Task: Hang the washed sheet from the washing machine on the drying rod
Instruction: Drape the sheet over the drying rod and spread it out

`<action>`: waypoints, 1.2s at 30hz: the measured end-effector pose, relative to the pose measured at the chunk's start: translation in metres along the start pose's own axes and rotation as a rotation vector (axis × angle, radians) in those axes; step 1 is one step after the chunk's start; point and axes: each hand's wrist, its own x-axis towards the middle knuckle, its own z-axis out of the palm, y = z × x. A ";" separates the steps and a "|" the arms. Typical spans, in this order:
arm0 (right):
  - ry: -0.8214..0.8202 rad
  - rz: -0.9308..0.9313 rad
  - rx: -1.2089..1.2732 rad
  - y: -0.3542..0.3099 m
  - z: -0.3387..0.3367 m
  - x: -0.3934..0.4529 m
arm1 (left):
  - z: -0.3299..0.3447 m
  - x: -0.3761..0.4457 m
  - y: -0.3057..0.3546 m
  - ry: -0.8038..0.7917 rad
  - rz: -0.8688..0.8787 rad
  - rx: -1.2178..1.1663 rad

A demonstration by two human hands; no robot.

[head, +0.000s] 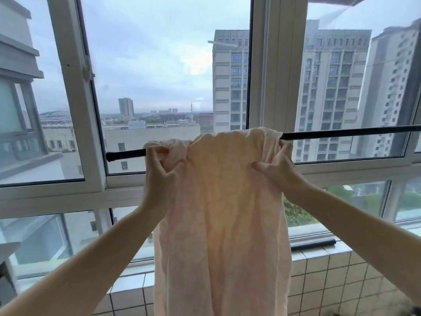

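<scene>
A pale peach sheet [223,213] hangs draped over a black drying rod [341,134] that runs across the window, higher at its right end. The cloth is bunched on the rod and falls in one long panel past the bottom of the view. My left hand [161,172] grips the bunched left edge of the sheet just under the rod. At the right edge, my right hand [279,166] pinches the fabric with fingers curled over the fold near the rod. The washing machine is out of view.
Large white-framed windows [273,87] fill the wall behind the rod, with tall buildings outside. Below runs a white tiled ledge [319,265], and a second dark rod [314,245] lies on it at the right.
</scene>
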 end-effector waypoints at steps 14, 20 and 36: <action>-0.174 0.443 0.276 -0.018 -0.075 0.054 | -0.002 0.028 0.016 0.141 -0.621 -0.352; 0.191 0.021 -0.085 -0.031 -0.160 0.114 | 0.021 0.033 0.042 0.446 -0.049 0.334; -0.273 0.056 -0.530 0.061 -0.225 0.164 | 0.139 0.030 0.025 -0.004 0.021 1.088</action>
